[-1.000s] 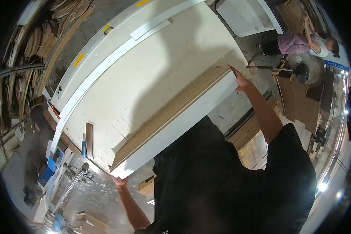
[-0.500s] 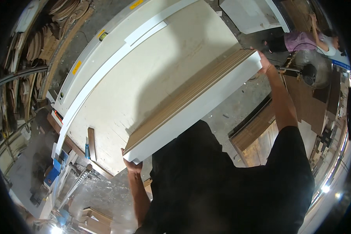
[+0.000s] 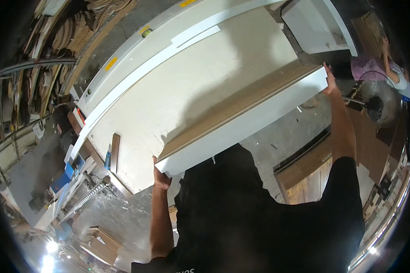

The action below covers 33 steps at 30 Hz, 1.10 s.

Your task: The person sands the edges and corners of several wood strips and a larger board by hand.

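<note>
I hold a long stack of brown boards with a white front face (image 3: 250, 120) between my two hands, tilted along the near edge of a white-topped worktable (image 3: 146, 104). My left hand (image 3: 162, 176) grips its near-left end, with the fingers partly hidden. At the far-right end, my right hand (image 3: 330, 83) is closed round the corner. Left of the stack, a blue utility knife (image 3: 107, 159) lies beside a short brown wood strip (image 3: 115, 152) on the table.
Long white strips (image 3: 146, 70) lie along the table's far side, near a spirit level (image 3: 127, 49). Scrap wood (image 3: 73, 34) crowds the left rack. At right are a fan (image 3: 375, 108), another person (image 3: 366, 69) and a white panel (image 3: 312, 27).
In the view, the board stack and both hands sit further right, its right end slightly lower. The table and surroundings have shifted the same way. Both hands keep their hold.
</note>
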Motion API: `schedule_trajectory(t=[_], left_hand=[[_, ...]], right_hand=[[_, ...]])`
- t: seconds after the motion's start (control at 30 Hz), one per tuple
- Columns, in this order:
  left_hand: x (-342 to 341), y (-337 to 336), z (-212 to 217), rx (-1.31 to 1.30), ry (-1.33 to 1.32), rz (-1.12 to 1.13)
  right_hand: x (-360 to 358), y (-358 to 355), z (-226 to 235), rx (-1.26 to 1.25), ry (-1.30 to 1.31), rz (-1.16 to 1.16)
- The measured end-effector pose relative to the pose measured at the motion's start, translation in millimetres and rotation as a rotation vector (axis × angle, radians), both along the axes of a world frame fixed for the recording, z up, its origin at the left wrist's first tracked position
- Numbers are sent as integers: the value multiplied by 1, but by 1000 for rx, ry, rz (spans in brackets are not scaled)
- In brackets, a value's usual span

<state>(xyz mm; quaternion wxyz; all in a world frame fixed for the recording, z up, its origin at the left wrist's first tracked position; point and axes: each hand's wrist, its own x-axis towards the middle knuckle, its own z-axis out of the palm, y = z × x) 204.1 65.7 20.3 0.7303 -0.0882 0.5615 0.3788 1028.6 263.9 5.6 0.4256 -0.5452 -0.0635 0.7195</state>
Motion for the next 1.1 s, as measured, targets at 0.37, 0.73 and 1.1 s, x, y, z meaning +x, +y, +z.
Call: schedule_trajectory(t=[0.37,0.73,1.1], left_hand=[[6,-141,-71,-110,631,-194],[223,-148,-98,-155,630,-258],[550,-39,-54,157,311,-102]], right_hand=[[11,-206,-7,-167,-395,-86],[167,-150,-24,-40,-474,-20],[158,133,-61,184,-298,151]])
